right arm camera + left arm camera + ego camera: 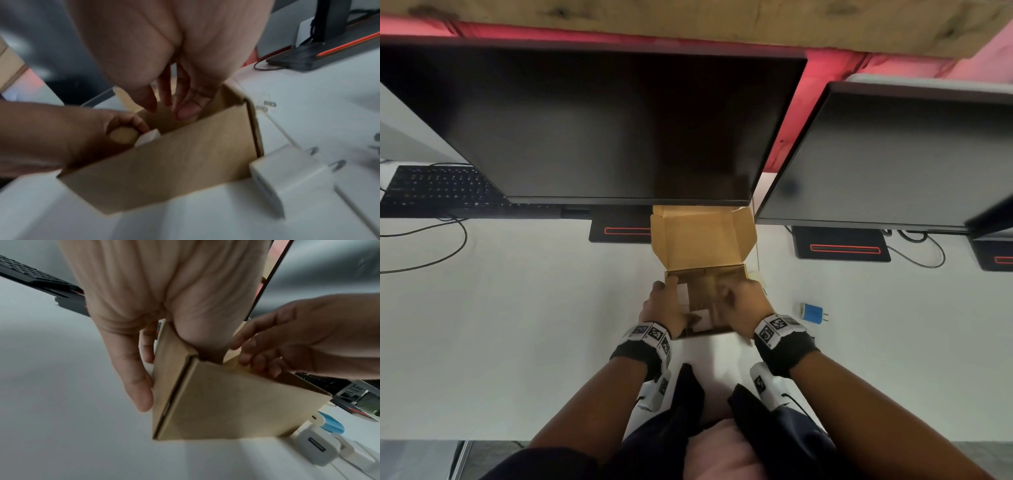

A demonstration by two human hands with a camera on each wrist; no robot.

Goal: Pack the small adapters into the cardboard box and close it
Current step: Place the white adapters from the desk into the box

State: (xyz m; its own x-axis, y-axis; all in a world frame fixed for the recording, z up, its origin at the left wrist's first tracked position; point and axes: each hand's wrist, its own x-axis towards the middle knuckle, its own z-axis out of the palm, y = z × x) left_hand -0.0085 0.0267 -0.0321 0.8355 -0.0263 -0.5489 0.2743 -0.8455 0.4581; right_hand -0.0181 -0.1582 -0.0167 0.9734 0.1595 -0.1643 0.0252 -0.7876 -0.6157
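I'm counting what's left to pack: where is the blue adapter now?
In the head view the blue adapter lies on the white desk outside the cardboard box, just right of the right hand, prongs pointing right.

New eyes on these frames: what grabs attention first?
Both hands are in the open cardboard box at the desk's middle: the left hand grips its left wall, the right hand reaches inside. A blue adapter lies on the desk to the right, a white adapter against the box's right corner.
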